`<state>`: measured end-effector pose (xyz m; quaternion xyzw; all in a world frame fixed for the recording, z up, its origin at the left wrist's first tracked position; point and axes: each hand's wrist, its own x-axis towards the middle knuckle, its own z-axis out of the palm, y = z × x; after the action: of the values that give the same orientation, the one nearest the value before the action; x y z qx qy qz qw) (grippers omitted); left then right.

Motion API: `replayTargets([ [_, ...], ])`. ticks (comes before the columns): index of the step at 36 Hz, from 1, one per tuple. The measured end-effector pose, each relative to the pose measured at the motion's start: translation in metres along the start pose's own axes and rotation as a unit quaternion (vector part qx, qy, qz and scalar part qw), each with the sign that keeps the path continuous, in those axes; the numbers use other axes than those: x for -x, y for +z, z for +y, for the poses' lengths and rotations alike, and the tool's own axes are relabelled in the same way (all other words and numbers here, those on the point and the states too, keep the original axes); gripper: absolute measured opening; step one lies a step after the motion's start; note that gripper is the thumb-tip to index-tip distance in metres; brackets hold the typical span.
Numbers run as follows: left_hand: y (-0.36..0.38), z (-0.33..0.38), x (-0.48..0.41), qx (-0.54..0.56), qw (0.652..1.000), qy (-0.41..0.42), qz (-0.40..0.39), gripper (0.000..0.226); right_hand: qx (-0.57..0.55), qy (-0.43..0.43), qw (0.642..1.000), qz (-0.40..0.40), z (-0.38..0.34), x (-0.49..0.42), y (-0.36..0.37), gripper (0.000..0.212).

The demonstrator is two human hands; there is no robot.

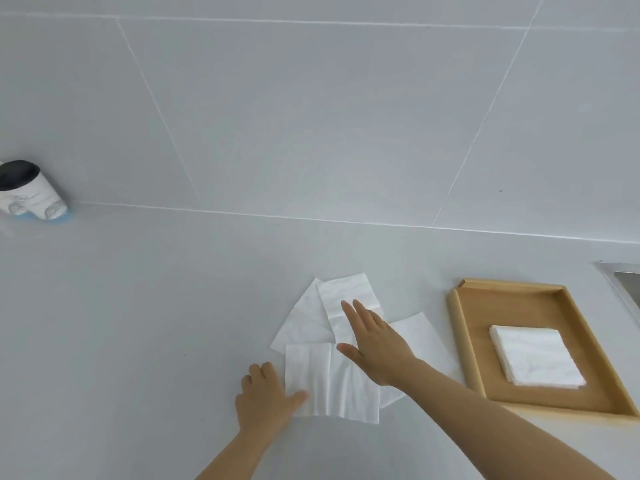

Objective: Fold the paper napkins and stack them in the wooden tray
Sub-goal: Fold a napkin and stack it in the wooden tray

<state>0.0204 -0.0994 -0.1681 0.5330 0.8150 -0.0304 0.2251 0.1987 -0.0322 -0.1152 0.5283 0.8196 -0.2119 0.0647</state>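
Several white paper napkins lie fanned out on the white counter. The nearest napkin [329,382] lies partly folded at the front of the fan. My left hand [265,398] pinches its left edge, thumb on top of the paper. My right hand [372,341] rests flat, fingers spread, on the napkins behind, over another napkin [346,292]. To the right stands the wooden tray [464,341], with a small stack of folded napkins [535,355] lying in it.
A black-and-white cup-like container [29,192] sits at the far left against the tiled wall. A metal sink edge [623,271] shows at the right border, just behind the tray.
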Motion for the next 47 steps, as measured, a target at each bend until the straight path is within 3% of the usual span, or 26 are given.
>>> replayTargets([
  [11, 0.011, 0.000, -0.003, 0.048, 0.997, -0.005, -0.058, 0.032, -0.006, -0.028, 0.998, -0.048, -0.018, -0.013, 0.023, 0.069],
  [14, 0.012, -0.004, 0.001, 0.058, 0.997, 0.014, -0.043, 0.009, -0.018, -0.035, 0.997, -0.061, -0.025, -0.014, 0.025, 0.072],
  [15, 0.011, -0.006, 0.003, 0.058, 0.997, 0.026, -0.031, 0.012, -0.019, -0.041, 0.997, -0.063, -0.027, -0.015, 0.026, 0.074],
  [17, 0.009, -0.008, 0.006, 0.050, 0.997, 0.056, 0.000, 0.037, -0.025, -0.056, 0.996, -0.067, -0.031, -0.015, 0.027, 0.077],
  [21, 0.000, -0.018, 0.008, 0.054, 0.990, 0.125, 0.028, 0.044, -0.034, -0.090, 0.993, -0.069, -0.038, -0.016, 0.031, 0.081],
  [24, -0.006, -0.030, 0.006, 0.063, 0.984, 0.164, 0.015, 0.038, -0.033, -0.108, 0.991, -0.074, -0.044, -0.015, 0.033, 0.070],
  [31, -0.027, -0.042, -0.009, 0.064, 0.984, 0.168, 0.021, 0.025, -0.039, -0.065, 0.995, -0.057, -0.056, -0.024, 0.035, 0.022],
  [34, -0.031, -0.045, -0.011, 0.074, 0.984, 0.159, 0.032, 0.024, -0.046, -0.061, 0.996, -0.043, -0.060, -0.026, 0.036, 0.022],
  [40, -0.034, -0.058, -0.006, 0.079, 0.982, 0.165, 0.043, 0.042, -0.047, -0.077, 0.995, -0.049, -0.066, -0.025, 0.036, 0.020],
  [44, -0.034, -0.075, 0.003, 0.074, 0.983, 0.168, 0.025, 0.033, -0.062, -0.094, 0.991, -0.074, -0.075, -0.021, 0.040, 0.020],
  [47, -0.033, -0.088, 0.010, 0.050, 0.984, 0.173, -0.005, 0.014, -0.076, -0.105, 0.985, -0.116, -0.079, -0.016, 0.046, 0.019],
])
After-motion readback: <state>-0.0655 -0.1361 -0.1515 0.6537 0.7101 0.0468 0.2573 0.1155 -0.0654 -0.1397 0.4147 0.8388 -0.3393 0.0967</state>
